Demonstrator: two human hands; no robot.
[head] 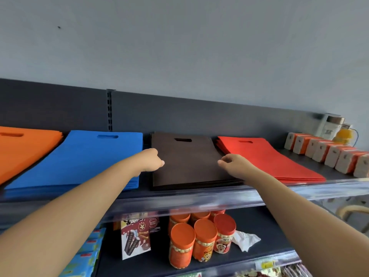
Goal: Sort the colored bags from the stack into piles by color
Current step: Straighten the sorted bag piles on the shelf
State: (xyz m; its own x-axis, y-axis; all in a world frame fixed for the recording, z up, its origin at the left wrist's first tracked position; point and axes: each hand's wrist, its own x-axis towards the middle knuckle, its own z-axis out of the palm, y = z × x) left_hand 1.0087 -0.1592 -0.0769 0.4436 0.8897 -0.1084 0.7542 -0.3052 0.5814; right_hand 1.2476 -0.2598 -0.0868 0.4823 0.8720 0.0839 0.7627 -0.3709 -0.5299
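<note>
Fingers [162, 162] of the left hand [152, 159] are curled in toward the palm, their tips at the left edge of the brown pile [187, 162]. Whether they pinch the top bag or only touch it I cannot tell. Fingers [220, 162] of the right hand [234, 163] are also bent, thumb and forefinger drawn close together over the pile's right edge, and again no grip can be made out. Both wrists are level. Both bare forearms stretch up and forward from the lower corners of the view, converging on that pile.

Four piles of flat bags lie side by side on the upper shelf [199, 196], each with a slot handle at its far end. From left to right they are one orange pile [22, 150], one blue pile [79, 156], the brown pile between the hands, and one red pile [265, 156]. The red pile lies just beside the brown one.

Farther right on the same shelf stands a row of small boxes [327, 154], seven showing, the last cut by the frame edge.

On the lower shelf [263, 226] are six orange-lidded canisters [205, 236] clustered together, one snack box [135, 236] leaning to their left, and one crumpled white tissue [246, 238] to their right.
</note>
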